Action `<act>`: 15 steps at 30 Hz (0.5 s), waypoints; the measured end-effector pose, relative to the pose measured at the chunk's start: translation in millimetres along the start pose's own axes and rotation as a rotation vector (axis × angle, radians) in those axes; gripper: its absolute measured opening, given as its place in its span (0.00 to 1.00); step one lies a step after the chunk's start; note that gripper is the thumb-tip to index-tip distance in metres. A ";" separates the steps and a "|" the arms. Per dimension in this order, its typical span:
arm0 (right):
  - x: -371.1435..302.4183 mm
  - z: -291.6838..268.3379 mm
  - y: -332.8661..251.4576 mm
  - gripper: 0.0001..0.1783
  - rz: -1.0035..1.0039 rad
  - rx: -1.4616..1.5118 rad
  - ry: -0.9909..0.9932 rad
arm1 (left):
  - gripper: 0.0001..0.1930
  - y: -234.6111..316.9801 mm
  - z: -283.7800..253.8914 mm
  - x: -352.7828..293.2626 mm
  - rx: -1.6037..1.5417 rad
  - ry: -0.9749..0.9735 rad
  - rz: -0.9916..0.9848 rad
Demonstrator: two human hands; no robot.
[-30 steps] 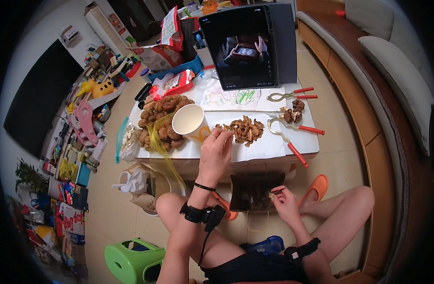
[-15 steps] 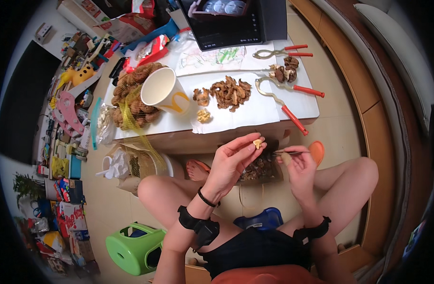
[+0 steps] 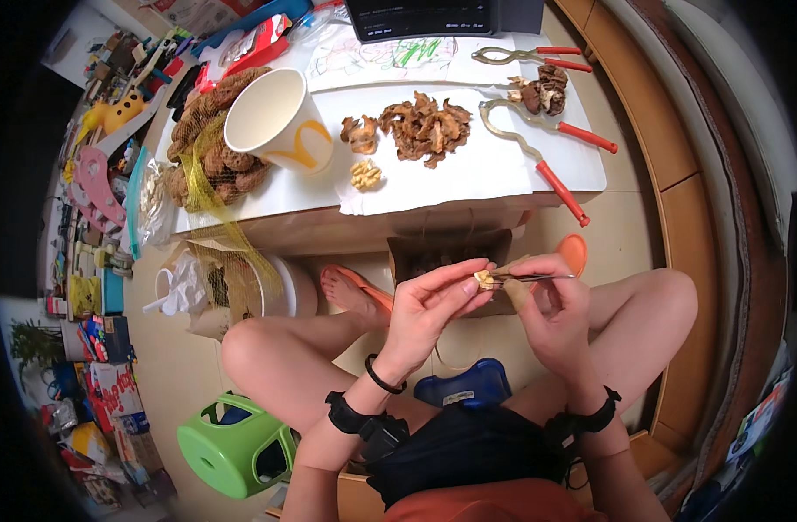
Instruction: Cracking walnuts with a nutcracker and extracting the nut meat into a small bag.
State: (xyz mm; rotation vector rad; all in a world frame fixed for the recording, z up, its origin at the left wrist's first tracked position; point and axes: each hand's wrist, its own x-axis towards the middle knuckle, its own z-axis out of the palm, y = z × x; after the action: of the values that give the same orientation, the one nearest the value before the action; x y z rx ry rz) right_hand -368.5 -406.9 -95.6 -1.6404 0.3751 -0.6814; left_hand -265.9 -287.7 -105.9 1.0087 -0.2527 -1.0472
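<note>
Between the thumb and fingertips of my left hand is a small pale walnut kernel piece. My right hand pinches slim metal tweezers, their tip touching or very close to the kernel. Tan covers show on its thumb and a fingertip. Both hands are over an open cardboard box of dark bits, partly hidden by them. On white paper at the table edge lie a heap of brown walnut skins, a brown kernel piece and a pale peeled kernel.
A paper cup stands beside a yellow net of walnuts. Two red-handled nutcrackers lie right, near cracked walnuts. A tablet stands behind. Below are a bin, a green stool and a blue object.
My right hand has moved left and brought the tweezers to the kernel in my left hand. The view has tipped down a little, so the table sits higher.
</note>
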 end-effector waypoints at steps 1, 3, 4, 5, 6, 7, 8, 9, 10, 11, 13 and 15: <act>-0.2 -0.4 2.3 0.08 -0.049 -0.120 -0.004 | 0.14 -0.9 -1.8 0.1 -0.005 0.005 -0.013; -0.1 1.2 2.7 0.08 -0.018 -0.126 0.011 | 0.14 -2.3 -4.3 -0.8 -0.014 0.019 -0.028; -0.3 2.4 1.2 0.08 0.005 -0.130 0.031 | 0.13 -2.9 -4.4 -1.6 -0.022 0.034 -0.014; -0.6 3.6 -1.2 0.08 0.036 -0.101 0.037 | 0.12 -3.7 -4.4 -2.3 -0.030 0.049 0.000; -0.5 4.9 -1.7 0.08 0.040 -0.100 0.033 | 0.12 -4.4 -4.5 -2.0 -0.033 0.055 -0.001; -0.3 6.0 -1.7 0.08 0.039 -0.084 0.032 | 0.11 -5.2 -4.4 -1.7 -0.034 0.063 0.013; -0.4 6.9 -1.6 0.08 0.038 -0.069 0.032 | 0.11 -6.0 -5.1 -2.0 -0.034 0.071 0.026; -0.3 7.2 -1.8 0.08 0.040 -0.069 0.030 | 0.11 -6.5 -6.4 -2.3 -0.036 0.074 0.026; -0.3 7.2 -1.9 0.08 0.045 -0.073 0.017 | 0.10 -7.8 -8.2 -2.3 -0.026 0.075 0.019; -0.5 7.2 -1.9 0.08 0.050 -0.078 0.003 | 0.10 -9.3 -10.1 -2.3 -0.017 0.077 0.011; -1.2 7.6 -2.8 0.08 0.087 -0.028 0.008 | 0.10 -13.8 -14.5 -0.5 -0.014 0.067 0.026; -2.8 6.9 -1.6 0.09 0.125 0.023 0.014 | 0.09 -16.4 -15.1 0.7 -0.009 0.056 0.039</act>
State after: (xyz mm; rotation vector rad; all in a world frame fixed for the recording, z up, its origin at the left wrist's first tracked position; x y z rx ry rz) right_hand -366.6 -399.5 -95.1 -1.5768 0.4745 -0.6010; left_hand -266.2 -281.7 -127.4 1.0201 -0.2206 -0.9823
